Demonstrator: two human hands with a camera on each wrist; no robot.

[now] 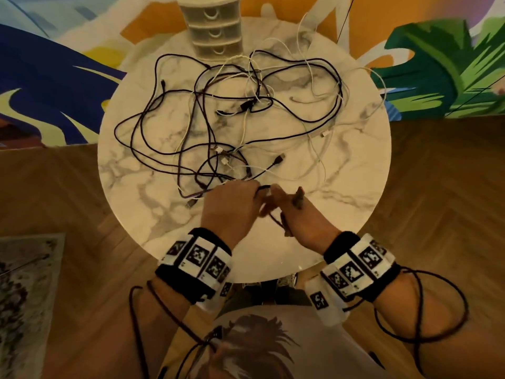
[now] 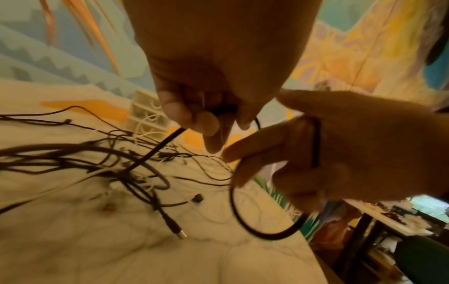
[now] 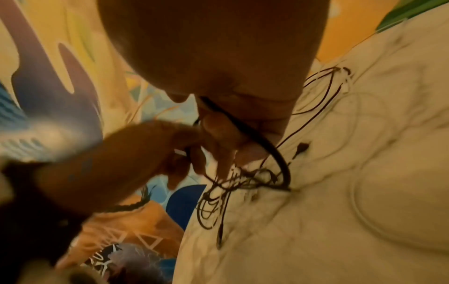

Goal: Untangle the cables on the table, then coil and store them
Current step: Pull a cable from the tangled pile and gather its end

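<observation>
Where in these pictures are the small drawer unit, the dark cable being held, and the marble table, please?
drawer unit [image 1: 213, 31]: head view, front of its middle drawer.
dark cable [image 2: 155, 151]: left wrist view, stretch below the fingers.
marble table [image 1: 341, 203]: head view, bare top.

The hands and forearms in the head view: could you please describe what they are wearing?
Both hands are bare, without gloves or rings that show. The left hand and right hand each have a broad black wristband carrying white panels printed with black square tag markers. A dark braided cord runs from each band along the bare forearm. No sleeves reach the wrists.
</observation>
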